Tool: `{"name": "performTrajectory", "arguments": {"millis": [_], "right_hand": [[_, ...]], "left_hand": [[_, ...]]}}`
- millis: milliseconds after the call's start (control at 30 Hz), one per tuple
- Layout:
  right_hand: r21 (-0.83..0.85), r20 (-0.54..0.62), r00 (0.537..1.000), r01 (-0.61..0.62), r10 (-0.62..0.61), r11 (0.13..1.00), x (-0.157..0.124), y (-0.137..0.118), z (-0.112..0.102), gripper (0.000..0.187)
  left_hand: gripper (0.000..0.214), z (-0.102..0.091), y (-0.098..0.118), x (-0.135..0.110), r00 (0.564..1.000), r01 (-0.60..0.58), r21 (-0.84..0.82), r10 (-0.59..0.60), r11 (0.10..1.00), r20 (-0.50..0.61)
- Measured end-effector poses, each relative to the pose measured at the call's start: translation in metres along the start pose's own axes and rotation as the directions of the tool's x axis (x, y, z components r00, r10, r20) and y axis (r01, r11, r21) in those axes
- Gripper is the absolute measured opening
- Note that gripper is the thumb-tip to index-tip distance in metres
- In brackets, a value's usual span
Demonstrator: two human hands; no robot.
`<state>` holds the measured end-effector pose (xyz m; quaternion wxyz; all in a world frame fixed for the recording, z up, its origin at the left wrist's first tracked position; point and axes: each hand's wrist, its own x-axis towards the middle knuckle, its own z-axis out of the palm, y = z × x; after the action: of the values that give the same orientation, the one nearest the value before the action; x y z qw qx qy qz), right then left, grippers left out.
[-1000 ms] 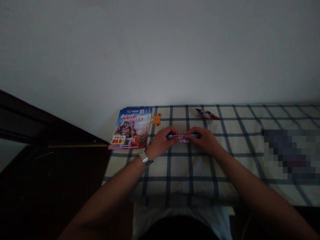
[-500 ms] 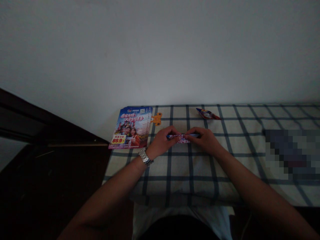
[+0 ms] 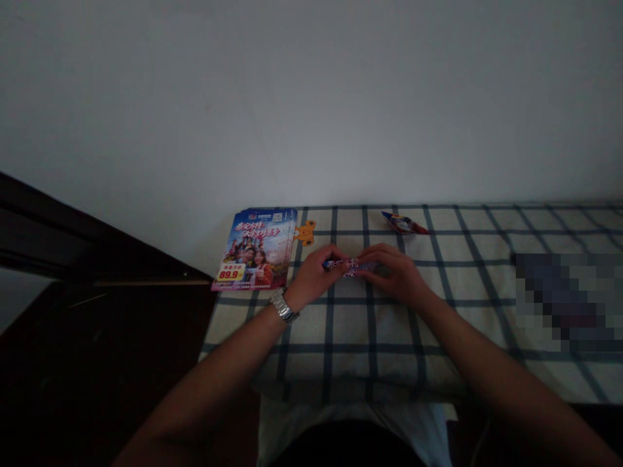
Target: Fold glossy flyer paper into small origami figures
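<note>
Between my hands is a folded printed flyer (image 3: pixel 350 266), small, blue and pink, held just over the checked cloth. My left hand (image 3: pixel 321 271), with a metal watch on its wrist, pinches the flyer's left part between thumb and fingers. At the flyer's right part, my right hand (image 3: pixel 392 272) grips with thumb below and fingers above. Parts of the flyer are hidden by my fingers. To the left lies a stack of flyers (image 3: pixel 256 250) with matching colours. Beyond my right hand rests another folded paper piece (image 3: pixel 405 224), pointed at its ends.
A blue-and-white checked cloth (image 3: pixel 311 334) covers the table. An orange bear figure (image 3: pixel 305 232) shows beside the flyer stack. At the right is a dark, pixelated object (image 3: pixel 559 295). A pale wall (image 3: pixel 311 104) stands behind, and dark furniture (image 3: pixel 43 233) at the left.
My right hand's fingers have shifted and arched around the flyer's right part, with the thumb lower. The flyer tilts slightly differently. My left hand stays nearly in place.
</note>
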<state>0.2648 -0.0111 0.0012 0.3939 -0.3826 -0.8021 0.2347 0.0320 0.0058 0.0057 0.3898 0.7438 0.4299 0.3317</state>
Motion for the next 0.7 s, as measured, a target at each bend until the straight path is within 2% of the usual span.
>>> {"name": "performTrajectory", "arguments": {"millis": [100,233,500,700], "right_hand": [[-0.05,0.029,0.998,0.048,-0.047,0.998,0.0001,0.0014,-0.0002,0.024],[-0.116,0.04,0.997,0.074,-0.07,0.991,-0.0004,0.0045,0.0006,0.022],[-0.126,0.032,0.993,0.114,-0.111,0.985,0.0009,0.003,0.0005,0.019],[-0.103,0.04,0.997,0.066,-0.062,0.992,-0.0007,0.0013,0.0004,0.018]], "left_hand": [[0.02,-0.0006,-0.0035,0.0008,1.0,0.014,-0.009,-0.014,1.0,-0.012],[0.021,-0.0009,-0.0058,0.0014,1.0,0.021,-0.015,-0.021,1.0,-0.017],[0.023,-0.0008,-0.0031,0.0012,0.999,0.039,-0.006,-0.039,0.999,-0.005],[0.03,-0.0006,-0.0009,-0.0014,1.0,-0.016,0.089,0.016,0.996,-0.008]]}}
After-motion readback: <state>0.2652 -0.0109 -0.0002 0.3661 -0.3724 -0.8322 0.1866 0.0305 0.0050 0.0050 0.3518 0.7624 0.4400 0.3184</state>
